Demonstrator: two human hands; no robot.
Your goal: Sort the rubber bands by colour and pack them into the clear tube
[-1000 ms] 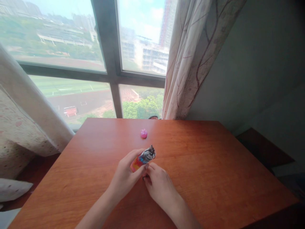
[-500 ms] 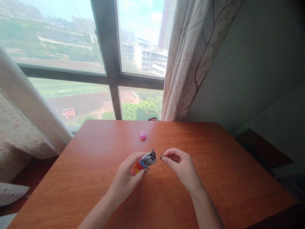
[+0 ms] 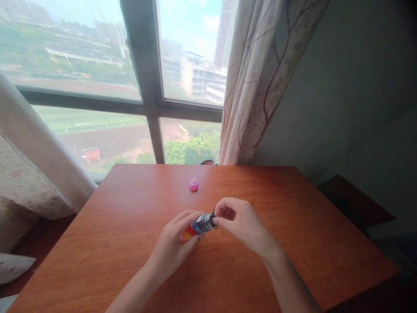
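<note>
My left hand is wrapped around a colourful cylinder, red, yellow and blue on its body. The cylinder is tilted, and its upper end is silvery and black, with dark loop-like strands around the rim. At that end, my right hand has thumb and index finger pinched together, touching the dark rim. Whatever lies between those fingertips is too small and hidden to make out. Beyond both hands, a small shiny pink round object with a knotted-looking top rests on the table.
The brown wooden table reaches to the window at its far edge. Patterned curtains hang on both sides of the window. A dark flat piece of furniture stands right of the table.
My right hand has moved left, from beside the cylinder with a small dark piece in its fingertips, to the cylinder's end. The cylinder has tipped further to the right.
</note>
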